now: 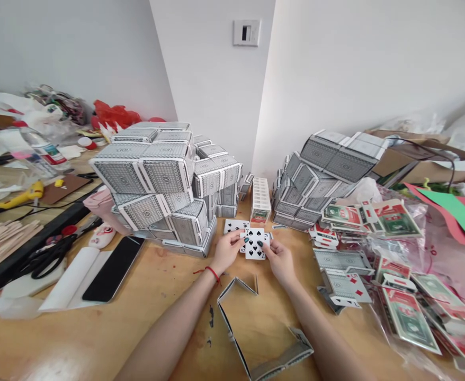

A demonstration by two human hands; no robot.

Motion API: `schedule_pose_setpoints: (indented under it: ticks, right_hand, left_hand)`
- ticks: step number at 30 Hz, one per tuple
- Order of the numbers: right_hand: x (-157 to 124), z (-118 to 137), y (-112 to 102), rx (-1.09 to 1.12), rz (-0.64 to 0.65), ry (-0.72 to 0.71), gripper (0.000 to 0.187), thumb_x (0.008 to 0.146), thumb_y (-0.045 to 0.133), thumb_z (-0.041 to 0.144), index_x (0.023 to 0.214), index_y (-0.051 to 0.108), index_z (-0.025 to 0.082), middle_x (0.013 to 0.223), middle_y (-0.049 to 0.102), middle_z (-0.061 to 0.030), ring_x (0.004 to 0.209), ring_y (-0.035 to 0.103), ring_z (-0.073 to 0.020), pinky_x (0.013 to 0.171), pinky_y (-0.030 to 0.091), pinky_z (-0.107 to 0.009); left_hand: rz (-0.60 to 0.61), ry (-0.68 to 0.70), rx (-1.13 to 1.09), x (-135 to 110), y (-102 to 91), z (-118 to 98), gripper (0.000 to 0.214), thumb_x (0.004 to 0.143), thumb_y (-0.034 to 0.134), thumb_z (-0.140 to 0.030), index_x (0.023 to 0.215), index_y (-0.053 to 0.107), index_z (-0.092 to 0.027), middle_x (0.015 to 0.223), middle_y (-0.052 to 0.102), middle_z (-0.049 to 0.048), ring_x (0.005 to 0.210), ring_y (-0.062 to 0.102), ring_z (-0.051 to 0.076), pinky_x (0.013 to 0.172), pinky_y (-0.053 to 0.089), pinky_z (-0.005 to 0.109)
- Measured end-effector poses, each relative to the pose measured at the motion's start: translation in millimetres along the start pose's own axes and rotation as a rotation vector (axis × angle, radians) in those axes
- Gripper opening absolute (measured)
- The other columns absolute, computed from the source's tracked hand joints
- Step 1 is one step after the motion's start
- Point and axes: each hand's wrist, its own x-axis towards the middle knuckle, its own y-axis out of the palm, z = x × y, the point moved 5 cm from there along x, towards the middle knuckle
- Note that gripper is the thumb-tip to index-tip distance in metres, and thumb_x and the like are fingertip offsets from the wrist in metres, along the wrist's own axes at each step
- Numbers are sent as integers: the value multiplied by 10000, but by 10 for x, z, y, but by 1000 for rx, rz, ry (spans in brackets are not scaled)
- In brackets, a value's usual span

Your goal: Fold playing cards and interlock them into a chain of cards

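Observation:
Between both hands is a seven of spades playing card (255, 246), face toward me, with other cards partly showing behind it. My left hand (228, 248) pinches its left edge, thumb on the face. My right hand (278, 258) grips the right edge in the same way. Just behind lies another white playing card (232, 225) on the table. In front of the hands stands an open folded strip of joined cards (232, 323), bent into an angular outline. Stacked blocks folded from grey-backed cards (163, 180) rise on the left, and a second stack of card blocks (328, 169) on the right.
A row of card boxes (260, 193) stands at the back middle. On the right are opened card packs (409, 317) and loose folded cards (343, 280). A black phone (113, 269), scissors (53, 254), a yellow glue gun (21, 196) and wooden sticks (6, 238) lie left.

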Motion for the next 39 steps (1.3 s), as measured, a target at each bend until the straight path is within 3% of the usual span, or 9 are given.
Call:
schedule_pose_setpoints:
  ticks: [18,30,39]
  right_hand:
    - [12,-28,-10,12,-2,8,324,667,608,432,846,605,163,841,685,-76,789,632,-229,705,493,-333]
    - [1,7,-9,-22,-10,30,355,635,624,444,854,642,166,802,690,-65,734,633,-229,672,490,-332]
    - [22,-28,-80,14,-86,10,339,611,646,438,793,643,152,740,685,-58,649,616,-194,612,471,-300]
  left_hand:
    - [9,-26,-15,-1,0,-12,394,690,594,-187,1076,556,-116,854,679,87,786,628,173,705,500,282]
    - [8,-59,-66,-14,-14,-27,360,680,614,-228,1027,591,-136,893,670,82,802,618,171,709,497,279]
    - [216,-284,-397,-68,28,-16,265,652,659,-283,860,651,-118,878,662,87,760,614,162,704,505,320]
